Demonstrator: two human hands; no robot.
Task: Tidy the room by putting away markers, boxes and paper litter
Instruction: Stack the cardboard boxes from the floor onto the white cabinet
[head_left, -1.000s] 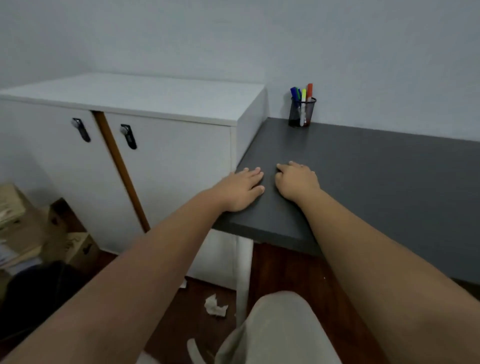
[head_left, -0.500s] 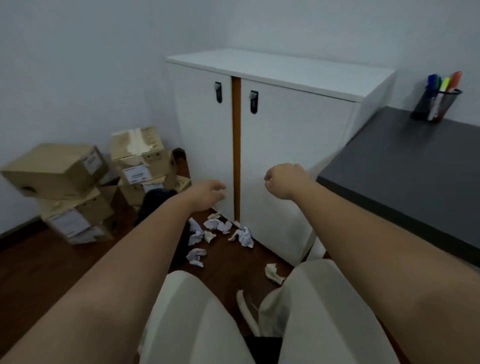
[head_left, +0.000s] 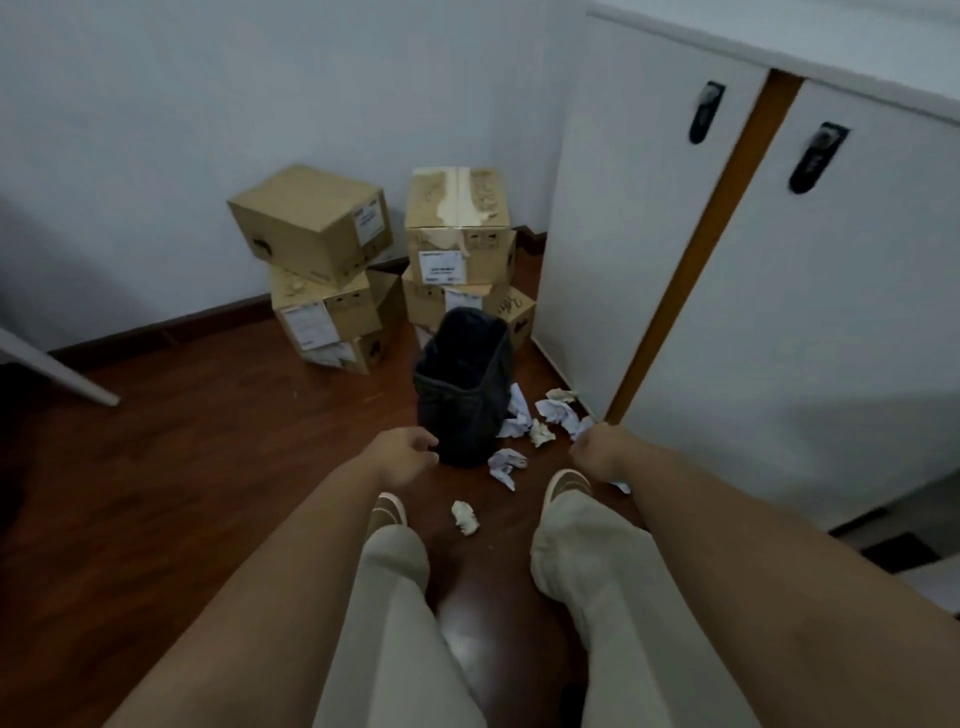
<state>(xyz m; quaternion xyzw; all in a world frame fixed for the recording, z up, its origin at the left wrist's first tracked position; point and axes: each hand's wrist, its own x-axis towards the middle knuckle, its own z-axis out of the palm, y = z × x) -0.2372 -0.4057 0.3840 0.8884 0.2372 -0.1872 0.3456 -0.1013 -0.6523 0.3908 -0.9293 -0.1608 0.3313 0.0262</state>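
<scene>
Several crumpled white paper balls (head_left: 557, 414) lie on the wooden floor to the right of a black waste bin (head_left: 464, 386); one more ball (head_left: 465, 516) lies between my feet. Several cardboard boxes (head_left: 313, 223) are stacked against the wall behind the bin. My left hand (head_left: 402, 455) hangs just left of the bin's base, fingers loosely curled, holding nothing. My right hand (head_left: 597, 451) hovers over the floor near the paper, curled into a loose fist with nothing in it.
A white cabinet (head_left: 779, 312) with two black handles stands at the right, right beside the litter. A white slanted furniture leg (head_left: 57, 376) meets the floor at the far left. My legs and shoes (head_left: 387, 512) fill the bottom centre.
My hands have left the grey desk and my view has swung left and down to the floor. The bin, the boxes and the paper litter now lie straight ahead.
</scene>
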